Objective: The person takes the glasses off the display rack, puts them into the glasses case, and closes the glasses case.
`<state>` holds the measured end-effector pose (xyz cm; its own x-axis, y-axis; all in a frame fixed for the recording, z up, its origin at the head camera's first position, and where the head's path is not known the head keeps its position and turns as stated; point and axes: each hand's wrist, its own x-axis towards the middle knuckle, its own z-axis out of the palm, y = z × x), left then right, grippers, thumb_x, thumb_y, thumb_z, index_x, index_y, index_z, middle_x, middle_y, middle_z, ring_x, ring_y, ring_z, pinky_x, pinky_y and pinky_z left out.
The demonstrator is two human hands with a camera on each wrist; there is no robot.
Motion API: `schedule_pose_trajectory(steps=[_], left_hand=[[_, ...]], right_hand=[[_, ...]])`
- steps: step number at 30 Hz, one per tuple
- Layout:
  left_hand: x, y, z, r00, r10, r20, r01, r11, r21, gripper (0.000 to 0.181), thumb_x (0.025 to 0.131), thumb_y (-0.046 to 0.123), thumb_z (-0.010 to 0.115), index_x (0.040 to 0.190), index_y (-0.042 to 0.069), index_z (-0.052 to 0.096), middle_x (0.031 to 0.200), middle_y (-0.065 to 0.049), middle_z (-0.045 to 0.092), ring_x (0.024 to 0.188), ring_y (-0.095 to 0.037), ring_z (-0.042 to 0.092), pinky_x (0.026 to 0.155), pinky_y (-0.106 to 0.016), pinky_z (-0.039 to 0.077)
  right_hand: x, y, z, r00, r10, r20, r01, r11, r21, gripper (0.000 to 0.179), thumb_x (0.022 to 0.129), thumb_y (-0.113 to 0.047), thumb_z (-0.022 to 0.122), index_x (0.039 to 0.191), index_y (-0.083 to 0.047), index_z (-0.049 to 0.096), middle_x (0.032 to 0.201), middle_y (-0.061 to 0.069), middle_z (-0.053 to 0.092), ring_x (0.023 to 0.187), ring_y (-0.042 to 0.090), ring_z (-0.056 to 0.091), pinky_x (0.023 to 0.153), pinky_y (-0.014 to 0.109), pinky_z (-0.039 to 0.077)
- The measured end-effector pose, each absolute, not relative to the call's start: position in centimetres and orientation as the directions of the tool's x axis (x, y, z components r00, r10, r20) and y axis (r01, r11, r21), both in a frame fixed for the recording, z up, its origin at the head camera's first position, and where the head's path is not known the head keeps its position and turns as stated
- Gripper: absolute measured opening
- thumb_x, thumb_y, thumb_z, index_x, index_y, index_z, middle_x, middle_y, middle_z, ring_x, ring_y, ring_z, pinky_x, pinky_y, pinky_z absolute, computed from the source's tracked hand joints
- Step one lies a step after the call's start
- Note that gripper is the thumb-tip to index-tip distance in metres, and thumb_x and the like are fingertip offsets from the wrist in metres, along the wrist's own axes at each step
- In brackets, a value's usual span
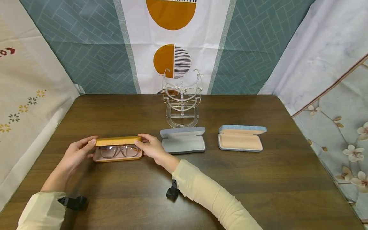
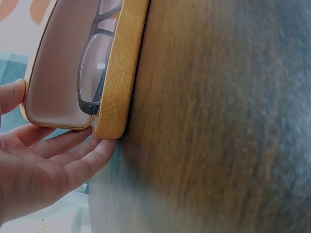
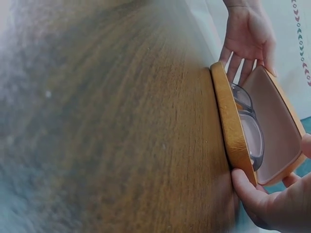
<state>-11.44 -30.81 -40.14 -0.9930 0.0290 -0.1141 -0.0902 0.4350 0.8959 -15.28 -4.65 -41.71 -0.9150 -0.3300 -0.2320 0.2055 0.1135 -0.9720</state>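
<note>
One yellow case (image 1: 117, 141) holds dark-framed glasses (image 1: 119, 148).

specs (image 1: 129, 151) in case1 (image 1: 115, 141) btwn my l hand (image 1: 75, 150) & r hand (image 1: 153, 147); then case2 (image 1: 183, 145) & case3 (image 1: 241, 142) to the r, rack (image 1: 182, 103) behind case2.

golden-yellow case (image 1: 116, 141) lined pink, dark-grey glasses (image 1: 125, 151), grey case (image 1: 182, 144), blue case (image 1: 241, 141) lined peach, brown wood-grained table (image 1: 132, 198)
</note>
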Motion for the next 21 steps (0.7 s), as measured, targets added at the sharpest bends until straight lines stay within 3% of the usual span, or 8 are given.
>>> schedule_pose_trajectory(steps=[6, 17, 19, 21], left_hand=[[-11.33, -31.09, -40.27, -0.993, 0.046, -0.113, -0.082, 0.431, 0.898, 0.063, 0.096, 0.031, 0.044, 0.134, -0.015, 0.027, 0.123, 0.005, 0.045, 0.092, 0.018, 0.042, 0.069, -0.019, 0.050], [-11.19, -31.31, -40.50, -0.991, 0.087, -0.098, -0.054, 0.413, 0.909, 0.061, 0.097, 0.026, 0.043, 0.133, -0.018, 0.023, 0.134, -0.026, 0.035, 0.093, 0.017, 0.044, 0.071, -0.016, 0.048], [-11.13, -31.37, -40.54, -0.991, 0.091, -0.097, -0.054, 0.394, 0.918, 0.061, 0.097, 0.025, 0.044, 0.133, -0.019, 0.023, 0.133, -0.020, 0.039, 0.093, 0.017, 0.045, 0.071, -0.015, 0.048], [-11.05, -31.46, -40.61, -0.991, 0.093, -0.097, -0.057, 0.367, 0.928, 0.061, 0.096, 0.024, 0.045, 0.133, -0.019, 0.023, 0.127, -0.006, 0.047, 0.092, 0.016, 0.046, 0.071, -0.015, 0.048]], right_hand=[[-15.24, -4.62, -41.83, -0.912, -0.333, -0.239, 0.218, 0.099, -0.971, 0.042, 0.087, -0.019, 0.062, 0.127, -0.010, 0.054, 0.113, 0.005, 0.058, 0.094, 0.012, 0.056, 0.067, 0.029, 0.051], [-15.02, -4.60, -41.85, -0.912, -0.324, -0.250, 0.227, 0.108, -0.968, 0.041, 0.086, -0.015, 0.064, 0.126, -0.012, 0.055, 0.111, 0.004, 0.058, 0.091, 0.010, 0.055, 0.066, 0.026, 0.050], [-15.03, -4.61, -41.84, -0.912, -0.324, -0.252, 0.229, 0.109, -0.967, 0.041, 0.086, -0.015, 0.064, 0.126, -0.012, 0.056, 0.111, 0.003, 0.058, 0.091, 0.010, 0.055, 0.065, 0.025, 0.049], [-15.06, -4.61, -41.85, -0.911, -0.325, -0.254, 0.232, 0.105, -0.967, 0.040, 0.086, -0.014, 0.064, 0.125, -0.012, 0.056, 0.110, 0.003, 0.058, 0.090, 0.010, 0.055, 0.065, 0.024, 0.049]])
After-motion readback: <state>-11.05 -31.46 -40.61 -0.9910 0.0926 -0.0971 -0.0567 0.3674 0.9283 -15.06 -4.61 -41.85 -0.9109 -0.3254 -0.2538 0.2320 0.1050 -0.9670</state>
